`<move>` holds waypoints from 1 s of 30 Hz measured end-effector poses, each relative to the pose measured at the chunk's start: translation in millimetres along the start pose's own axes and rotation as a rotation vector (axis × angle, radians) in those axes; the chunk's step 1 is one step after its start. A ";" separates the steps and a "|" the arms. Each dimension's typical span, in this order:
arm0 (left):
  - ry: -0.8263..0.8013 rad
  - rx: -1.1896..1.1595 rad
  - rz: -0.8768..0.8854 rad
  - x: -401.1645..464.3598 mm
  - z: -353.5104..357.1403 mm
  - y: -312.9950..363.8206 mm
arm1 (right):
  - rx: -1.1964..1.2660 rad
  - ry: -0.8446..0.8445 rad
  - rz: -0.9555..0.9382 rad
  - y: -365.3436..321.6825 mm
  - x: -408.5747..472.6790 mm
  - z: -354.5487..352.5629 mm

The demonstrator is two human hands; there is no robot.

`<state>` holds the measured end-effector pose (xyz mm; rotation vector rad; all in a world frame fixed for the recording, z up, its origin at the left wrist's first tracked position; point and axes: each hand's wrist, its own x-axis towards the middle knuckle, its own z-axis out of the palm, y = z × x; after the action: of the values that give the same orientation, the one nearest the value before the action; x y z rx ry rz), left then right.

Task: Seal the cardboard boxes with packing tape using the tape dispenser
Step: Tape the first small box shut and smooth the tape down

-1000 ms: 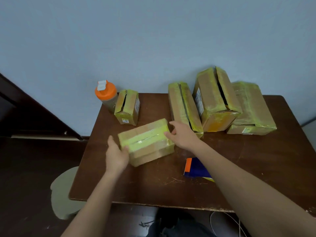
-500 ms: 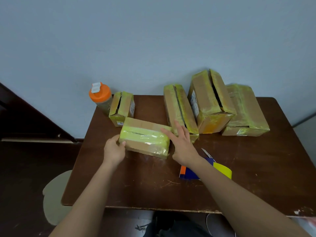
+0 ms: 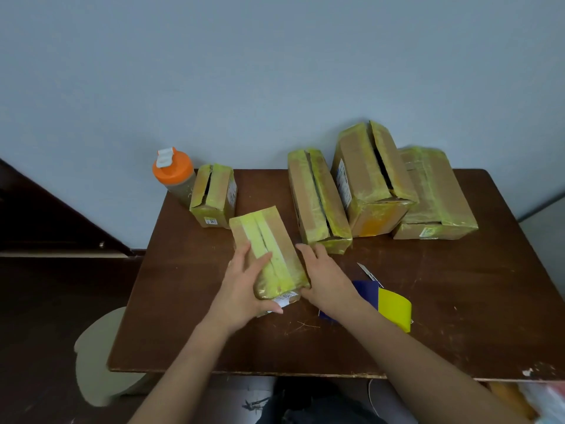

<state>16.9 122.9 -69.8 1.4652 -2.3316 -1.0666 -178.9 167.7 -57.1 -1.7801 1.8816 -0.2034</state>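
Now the small cardboard box (image 3: 269,255) lay near the middle of the brown table (image 3: 458,316), its long side pointing away from you and yellow tape running along its top; your left hand (image 3: 244,289) gripped its near left corner, the fingers lying over the top and the thumb curled under the near end, where a white label showed; your right hand (image 3: 325,275) rested against the right side of the box with straight, relaxed fingers and held nothing; just beside that wrist, on the table, lay the tape dispenser (image 3: 382,298), blue, with a yellow roll and a metal blade end pointing toward the wall. Behind the box stood four more taped boxes near the wall: a little one (image 3: 214,198) at the left, a long narrow one (image 3: 318,200), a tall one (image 3: 371,179) touching it, and a flat one (image 3: 434,197) at the right; a bottle with an orange lid (image 3: 175,174) stood just beside the little one, at the table's far left corner.
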 end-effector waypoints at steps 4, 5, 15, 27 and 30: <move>0.054 0.193 -0.007 -1.3 6.1 -1.0 | -0.016 -0.059 -0.128 -1.0 2.2 -1.7; 0.050 0.202 -0.005 -1.9 6.2 -0.4 | -0.038 -0.081 -0.130 -1.2 3.4 -1.8; -0.137 0.231 0.076 -10.1 -1.2 -16.2 | -0.247 -0.183 -0.146 -24.4 8.7 4.8; 0.120 0.576 0.285 -20.3 -7.5 -18.9 | -0.413 -0.232 -0.117 -33.7 9.6 5.9; -0.002 0.749 0.302 -18.2 -12.3 -20.7 | -0.420 -0.266 -0.113 -39.3 12.2 7.1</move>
<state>46.8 127.3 -70.8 1.2021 -2.9902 -0.0999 -140.7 153.1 -48.4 -2.0664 1.7193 0.3994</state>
